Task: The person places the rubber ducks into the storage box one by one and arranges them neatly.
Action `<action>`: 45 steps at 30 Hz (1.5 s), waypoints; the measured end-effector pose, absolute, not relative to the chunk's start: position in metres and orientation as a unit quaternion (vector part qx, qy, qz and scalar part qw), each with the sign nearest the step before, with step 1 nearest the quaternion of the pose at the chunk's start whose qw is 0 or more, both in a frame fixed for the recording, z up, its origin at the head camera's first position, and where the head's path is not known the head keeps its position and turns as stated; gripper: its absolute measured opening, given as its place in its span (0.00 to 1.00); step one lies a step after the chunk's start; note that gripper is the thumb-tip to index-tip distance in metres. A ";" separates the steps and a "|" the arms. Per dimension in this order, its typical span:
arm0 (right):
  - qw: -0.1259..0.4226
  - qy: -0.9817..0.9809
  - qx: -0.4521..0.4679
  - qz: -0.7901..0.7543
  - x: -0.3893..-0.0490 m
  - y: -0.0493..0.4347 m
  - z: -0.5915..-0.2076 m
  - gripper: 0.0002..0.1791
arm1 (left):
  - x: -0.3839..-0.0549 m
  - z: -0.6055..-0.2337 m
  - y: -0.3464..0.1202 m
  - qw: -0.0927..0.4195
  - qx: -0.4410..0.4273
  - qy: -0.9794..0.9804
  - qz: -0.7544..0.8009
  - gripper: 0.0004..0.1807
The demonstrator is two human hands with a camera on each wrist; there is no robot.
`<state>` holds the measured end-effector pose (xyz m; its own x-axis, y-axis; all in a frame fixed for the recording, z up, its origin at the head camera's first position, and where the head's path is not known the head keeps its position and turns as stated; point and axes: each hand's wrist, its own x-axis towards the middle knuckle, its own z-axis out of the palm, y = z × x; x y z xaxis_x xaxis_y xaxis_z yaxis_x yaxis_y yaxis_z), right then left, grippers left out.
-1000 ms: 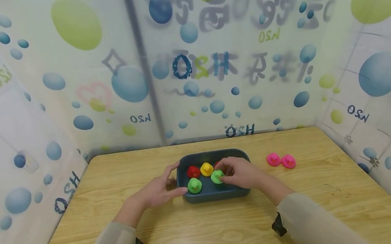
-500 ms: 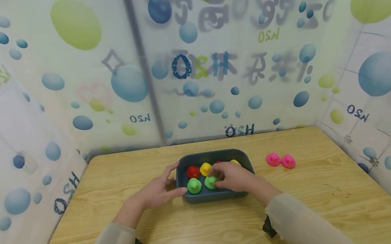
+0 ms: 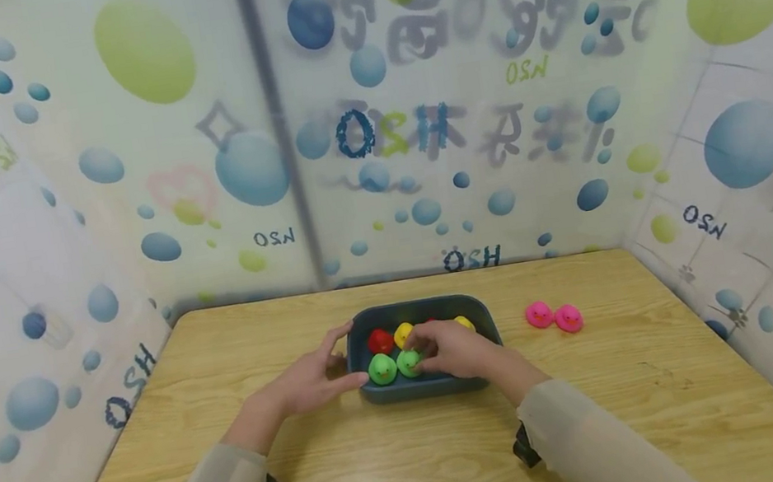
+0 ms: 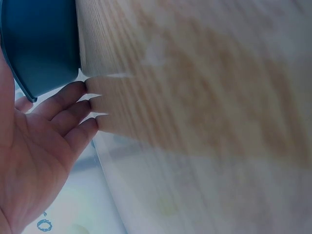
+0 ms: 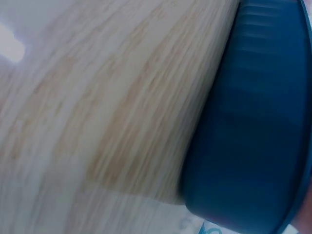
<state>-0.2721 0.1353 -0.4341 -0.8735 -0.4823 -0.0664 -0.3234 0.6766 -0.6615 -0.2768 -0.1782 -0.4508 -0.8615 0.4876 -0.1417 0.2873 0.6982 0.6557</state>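
Observation:
A dark blue plastic bin (image 3: 424,390) stands on the table with small rubber ducks inside. With thumb and fingertips my right hand (image 3: 457,349) pinches a green rubber duck (image 3: 408,363), low in the bin's front row. Another green duck (image 3: 382,370) sits just left of it. Behind them are a red duck (image 3: 380,342) and a yellow duck (image 3: 403,334); more red and yellow show partly behind my right hand. My left hand (image 3: 310,381) rests at the bin's left end, thumb at the front rim. In the left wrist view its fingers (image 4: 68,117) extend beside the bin wall.
Two pink ducks (image 3: 539,315) sit side by side on the table (image 3: 606,408), right of the bin. Patterned curtains (image 3: 379,192) stand behind the table and at both sides. The bin's outer wall (image 5: 248,107) fills the right side of the right wrist view.
My right hand has carried the green duck leftward and down, up beside the other green duck. A yellow duck at the bin's right has come into sight. My left hand has stayed put.

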 end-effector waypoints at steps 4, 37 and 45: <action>0.096 0.908 -0.229 -0.337 -0.271 0.147 -0.432 0.17 | -0.276 -0.451 -0.178 0.153 0.212 0.909 0.325 0.54; -0.025 0.933 -0.123 -0.337 -0.231 0.329 -0.415 0.15 | -0.278 -0.451 -0.178 0.158 0.211 0.908 0.326 0.54; -0.022 0.945 -0.090 -0.314 -0.230 0.357 -0.424 0.14 | -0.278 -0.450 -0.178 0.159 0.209 0.909 0.322 0.54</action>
<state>-0.2305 0.3570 -0.4235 -0.9828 -0.1564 0.0982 -0.1841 0.7869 -0.5890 -0.2779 -0.1780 -0.4502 -0.8619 0.4827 -0.1554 0.2771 0.7050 0.6529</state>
